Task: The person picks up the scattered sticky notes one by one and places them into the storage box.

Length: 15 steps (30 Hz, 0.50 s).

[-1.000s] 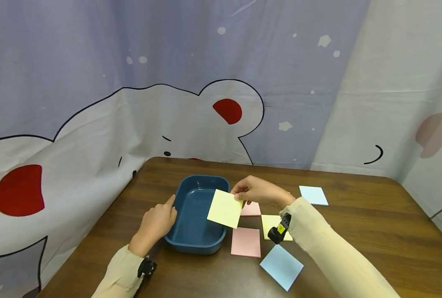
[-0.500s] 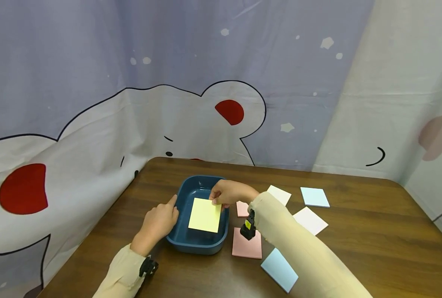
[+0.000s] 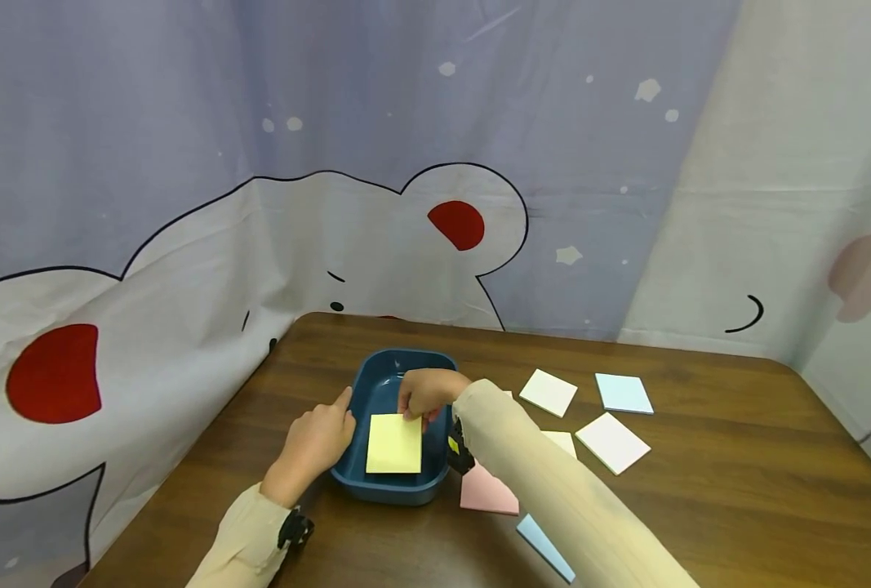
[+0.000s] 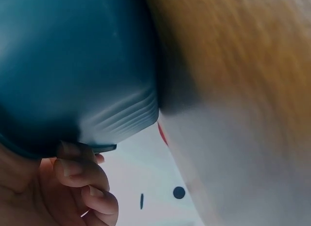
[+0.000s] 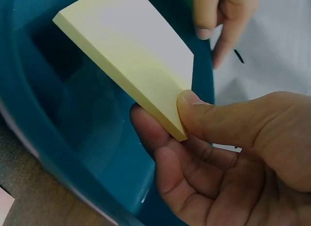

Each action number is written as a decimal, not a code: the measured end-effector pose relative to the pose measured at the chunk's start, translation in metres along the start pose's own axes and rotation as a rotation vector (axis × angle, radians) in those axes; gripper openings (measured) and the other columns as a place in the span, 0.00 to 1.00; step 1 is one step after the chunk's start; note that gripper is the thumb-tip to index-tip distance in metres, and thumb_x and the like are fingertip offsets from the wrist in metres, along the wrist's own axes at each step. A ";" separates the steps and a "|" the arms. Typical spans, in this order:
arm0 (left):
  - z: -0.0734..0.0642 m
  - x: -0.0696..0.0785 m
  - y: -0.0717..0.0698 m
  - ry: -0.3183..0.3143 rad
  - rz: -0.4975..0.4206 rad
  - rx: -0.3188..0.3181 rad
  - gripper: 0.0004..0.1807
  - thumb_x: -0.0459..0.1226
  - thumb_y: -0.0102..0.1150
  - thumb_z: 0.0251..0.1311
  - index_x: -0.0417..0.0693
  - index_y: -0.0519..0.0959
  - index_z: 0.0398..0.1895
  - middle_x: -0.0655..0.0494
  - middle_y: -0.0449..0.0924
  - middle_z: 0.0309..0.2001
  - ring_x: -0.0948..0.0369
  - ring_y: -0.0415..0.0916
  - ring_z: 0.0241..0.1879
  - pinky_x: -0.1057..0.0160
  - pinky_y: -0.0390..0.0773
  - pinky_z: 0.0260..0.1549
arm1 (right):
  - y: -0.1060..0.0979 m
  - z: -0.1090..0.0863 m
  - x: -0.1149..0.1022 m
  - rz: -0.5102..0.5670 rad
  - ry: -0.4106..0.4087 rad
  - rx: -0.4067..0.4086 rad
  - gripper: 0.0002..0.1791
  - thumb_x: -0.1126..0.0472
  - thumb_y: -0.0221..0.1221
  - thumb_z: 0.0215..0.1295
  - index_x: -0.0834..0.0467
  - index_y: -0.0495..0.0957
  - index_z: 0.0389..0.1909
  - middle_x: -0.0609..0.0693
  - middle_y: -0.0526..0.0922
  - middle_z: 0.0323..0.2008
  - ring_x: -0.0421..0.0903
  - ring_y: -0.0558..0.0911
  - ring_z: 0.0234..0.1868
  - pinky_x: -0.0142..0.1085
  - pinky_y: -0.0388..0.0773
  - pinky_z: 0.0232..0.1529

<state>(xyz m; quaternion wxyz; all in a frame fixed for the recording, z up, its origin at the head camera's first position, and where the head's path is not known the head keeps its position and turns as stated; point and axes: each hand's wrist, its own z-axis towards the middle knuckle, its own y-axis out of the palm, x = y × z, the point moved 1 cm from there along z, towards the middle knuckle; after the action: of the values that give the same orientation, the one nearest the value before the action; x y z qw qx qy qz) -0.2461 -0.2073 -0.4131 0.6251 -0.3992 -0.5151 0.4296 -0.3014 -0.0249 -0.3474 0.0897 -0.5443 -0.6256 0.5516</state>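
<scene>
Notepad (image 3: 393,445), yellow, pinched in right hand (image 3: 428,392) over blue tub (image 3: 387,493); left hand (image 3: 320,437) grips tub's rim (image 3: 360,375).

1. A brown wood bench (image 3: 736,482) has round back corners.
2. Behind it hangs a big wrinkly cloth (image 3: 362,82), purple-blue and white, with red patches (image 3: 459,225) and black lines.
3. On the bench's right side lie a light blue square (image 3: 624,394) and two white squares (image 3: 613,443).
4. Nearer the front are a pink square (image 3: 485,492) and a partly hidden blue one (image 3: 544,549).
</scene>
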 end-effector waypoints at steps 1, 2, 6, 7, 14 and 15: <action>0.000 0.000 0.000 0.000 0.002 0.001 0.28 0.39 0.47 0.67 0.40 0.64 0.70 0.54 0.63 0.09 0.61 0.53 0.09 0.65 0.53 0.10 | 0.002 0.001 0.000 0.011 0.006 -0.003 0.07 0.68 0.57 0.65 0.62 0.83 0.39 0.51 0.83 0.32 0.47 0.85 0.28 0.34 0.80 0.32; 0.000 0.001 0.001 0.001 0.007 0.002 0.28 0.39 0.47 0.67 0.40 0.64 0.70 0.54 0.63 0.09 0.61 0.53 0.09 0.65 0.52 0.10 | 0.003 0.002 0.001 0.016 0.011 -0.002 0.07 0.68 0.57 0.65 0.62 0.83 0.38 0.51 0.83 0.32 0.47 0.85 0.28 0.34 0.80 0.32; -0.001 0.000 0.002 0.010 0.029 0.007 0.28 0.39 0.47 0.68 0.40 0.65 0.69 0.54 0.63 0.09 0.61 0.53 0.09 0.65 0.52 0.10 | 0.008 0.006 0.001 0.025 0.023 -0.004 0.06 0.68 0.58 0.64 0.61 0.83 0.37 0.51 0.83 0.31 0.48 0.86 0.29 0.34 0.80 0.33; 0.000 0.000 0.002 0.011 0.032 0.008 0.28 0.39 0.47 0.67 0.40 0.65 0.69 0.54 0.63 0.09 0.61 0.53 0.09 0.65 0.52 0.10 | 0.009 0.008 0.002 0.023 0.025 -0.007 0.06 0.68 0.58 0.64 0.61 0.83 0.36 0.51 0.83 0.31 0.49 0.86 0.29 0.35 0.80 0.33; 0.001 0.001 0.001 0.006 0.040 -0.005 0.28 0.39 0.48 0.67 0.40 0.64 0.70 0.54 0.63 0.09 0.61 0.54 0.09 0.65 0.53 0.10 | 0.015 0.014 0.000 -0.006 0.029 -0.005 0.06 0.69 0.60 0.63 0.61 0.84 0.37 0.53 0.84 0.35 0.51 0.87 0.32 0.38 0.82 0.36; 0.001 0.001 0.001 0.003 0.036 -0.009 0.28 0.39 0.48 0.67 0.40 0.64 0.70 0.54 0.63 0.09 0.61 0.54 0.09 0.65 0.53 0.10 | 0.016 0.014 -0.001 -0.017 0.032 0.004 0.06 0.69 0.60 0.62 0.61 0.84 0.37 0.52 0.84 0.35 0.51 0.87 0.32 0.38 0.82 0.37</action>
<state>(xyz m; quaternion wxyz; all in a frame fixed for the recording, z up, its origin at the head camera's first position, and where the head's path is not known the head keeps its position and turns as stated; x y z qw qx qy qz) -0.2473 -0.2059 -0.4138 0.6161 -0.4121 -0.5088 0.4378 -0.3014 -0.0369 -0.3651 0.1056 -0.5473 -0.6277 0.5434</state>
